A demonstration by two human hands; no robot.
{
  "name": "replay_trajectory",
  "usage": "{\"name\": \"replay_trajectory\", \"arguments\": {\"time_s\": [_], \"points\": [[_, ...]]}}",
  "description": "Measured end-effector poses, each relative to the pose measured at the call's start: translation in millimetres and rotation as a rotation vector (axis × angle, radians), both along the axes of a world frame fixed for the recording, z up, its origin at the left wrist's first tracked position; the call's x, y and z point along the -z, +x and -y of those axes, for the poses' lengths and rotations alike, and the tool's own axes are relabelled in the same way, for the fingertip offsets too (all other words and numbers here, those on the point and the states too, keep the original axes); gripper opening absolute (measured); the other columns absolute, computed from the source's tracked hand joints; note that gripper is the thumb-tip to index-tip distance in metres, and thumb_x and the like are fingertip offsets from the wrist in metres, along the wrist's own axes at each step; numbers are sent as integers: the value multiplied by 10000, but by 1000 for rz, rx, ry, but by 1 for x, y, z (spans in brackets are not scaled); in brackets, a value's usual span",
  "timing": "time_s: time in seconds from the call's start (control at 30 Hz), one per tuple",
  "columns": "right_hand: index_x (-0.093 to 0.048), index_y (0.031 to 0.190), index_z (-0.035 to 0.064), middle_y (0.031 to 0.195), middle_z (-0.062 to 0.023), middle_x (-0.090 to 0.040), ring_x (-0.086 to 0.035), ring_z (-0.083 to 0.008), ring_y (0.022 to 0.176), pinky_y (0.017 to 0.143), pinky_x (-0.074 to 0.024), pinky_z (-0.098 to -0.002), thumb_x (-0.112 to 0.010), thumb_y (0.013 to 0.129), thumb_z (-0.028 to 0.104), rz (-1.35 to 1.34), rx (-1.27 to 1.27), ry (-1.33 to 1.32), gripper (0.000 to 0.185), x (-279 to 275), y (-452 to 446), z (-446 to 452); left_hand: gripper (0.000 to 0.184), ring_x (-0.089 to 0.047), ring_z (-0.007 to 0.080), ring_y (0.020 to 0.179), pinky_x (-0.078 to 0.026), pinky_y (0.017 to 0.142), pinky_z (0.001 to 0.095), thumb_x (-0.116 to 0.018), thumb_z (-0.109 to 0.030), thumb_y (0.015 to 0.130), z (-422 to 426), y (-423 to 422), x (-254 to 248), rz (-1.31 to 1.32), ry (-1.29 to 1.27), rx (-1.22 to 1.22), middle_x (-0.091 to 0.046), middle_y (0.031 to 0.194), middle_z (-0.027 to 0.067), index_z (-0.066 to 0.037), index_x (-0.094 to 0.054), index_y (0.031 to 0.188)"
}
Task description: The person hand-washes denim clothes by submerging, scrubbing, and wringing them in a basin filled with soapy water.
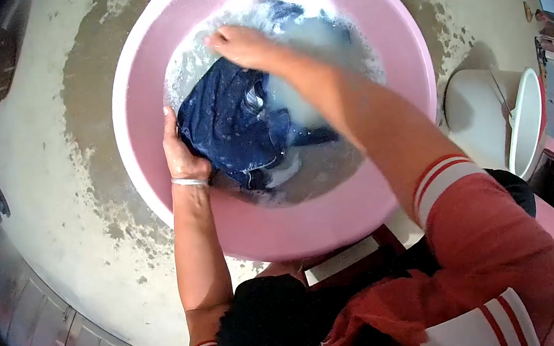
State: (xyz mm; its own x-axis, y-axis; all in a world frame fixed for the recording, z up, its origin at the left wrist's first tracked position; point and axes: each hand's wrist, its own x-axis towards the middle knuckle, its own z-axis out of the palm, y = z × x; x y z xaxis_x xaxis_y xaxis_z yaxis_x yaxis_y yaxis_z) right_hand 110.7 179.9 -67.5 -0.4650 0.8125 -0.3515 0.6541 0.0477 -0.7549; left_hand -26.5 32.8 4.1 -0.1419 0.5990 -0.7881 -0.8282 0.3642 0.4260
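Observation:
A dark blue garment [230, 119] lies bunched and wet in soapy water inside a big pink basin [299, 230]. My left hand [184, 156], with a pale band at its wrist, grips the garment's left edge beside the basin wall. The thumb points up and the other fingers are mostly hidden by the cloth. Over the garment's upper edge is my right hand [241, 45], smeared by motion. Its fingers look bent, but whether they hold cloth is unclear. More blue cloth [282, 9] shows through the suds at the far side.
Right of the basin a white bucket [484, 112] lies tipped on its side. Wet patches [90, 79] mark the concrete floor around the basin. A dark red stool [385, 239] stands by the basin's near edge. Grey panelled doors [78, 342] are at lower left.

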Motion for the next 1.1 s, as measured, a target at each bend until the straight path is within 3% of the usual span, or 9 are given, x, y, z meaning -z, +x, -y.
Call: {"name": "replay_trajectory", "arguments": {"time_s": [0.17,0.3,0.53,0.57,0.73,0.83,0.87,1.0,1.1], "points": [[-605,1044,74,982,-129,-655,-631,-257,880,810,-485,-359,-552,921,290,-250,53,-90,255,-11,11,58,370,-615,291,981,-514,861,403,-491,-208,911,9,-17,97,-99,-129,78,-610,1113,168,9,-524,1209],[-644,826,110,788,-111,-661,-634,-286,746,695,-500,-414,-564,853,262,-224,-118,222,174,-53,-28,144,526,-516,256,1133,-405,987,386,-300,-367,956,26,24,61,-143,-39,211,-546,1243,120,7,-444,1296],[-648,702,97,661,-150,-626,-618,-347,627,608,-485,-462,-520,861,315,-139,71,238,299,-27,-20,131,328,-593,270,965,-482,863,383,-444,-258,910,21,31,46,-84,-182,-67,-627,1037,130,-22,-598,1078],[-642,702,91,648,-144,-623,-615,-352,620,622,-484,-465,-538,847,289,-220,25,272,267,-42,-22,142,332,-604,276,922,-506,825,397,-431,-292,930,49,2,113,4,177,94,-629,1004,124,-36,-591,1068],[-657,790,30,821,-216,-647,-636,-366,816,772,-483,-497,-431,895,385,188,-31,36,433,-35,-4,63,598,-568,279,1108,-479,933,384,-532,-458,906,25,26,6,257,-85,251,-575,1219,163,-6,-479,1293],[-664,959,42,886,-197,-666,-649,-334,839,778,-496,-454,-505,868,573,26,-251,-122,562,-55,12,39,610,-579,230,1059,-443,943,331,-661,-391,846,17,13,-10,-431,-140,791,-610,1166,128,1,-498,1284],[-658,1000,51,927,-188,-667,-642,-324,877,794,-490,-439,-522,834,625,-75,-340,-175,613,-39,23,37,259,-564,114,845,-441,794,262,-624,-248,897,10,6,-20,-487,-58,846,-643,935,16,-16,-633,1013],[-633,1022,41,985,-137,-650,-605,-264,911,795,-460,-376,-728,715,485,139,-592,-311,548,-44,73,18,120,-563,126,797,-454,747,260,-587,-148,899,1,-33,-14,-406,374,531,-623,848,22,-42,-641,907],[-610,1002,25,917,-106,-639,-593,-204,883,744,-460,-348,-703,747,311,54,-342,-234,394,-28,76,21,200,-601,204,872,-482,819,310,-597,-165,891,-2,-9,15,-216,43,52,-638,951,98,-1,-623,1002]]}}
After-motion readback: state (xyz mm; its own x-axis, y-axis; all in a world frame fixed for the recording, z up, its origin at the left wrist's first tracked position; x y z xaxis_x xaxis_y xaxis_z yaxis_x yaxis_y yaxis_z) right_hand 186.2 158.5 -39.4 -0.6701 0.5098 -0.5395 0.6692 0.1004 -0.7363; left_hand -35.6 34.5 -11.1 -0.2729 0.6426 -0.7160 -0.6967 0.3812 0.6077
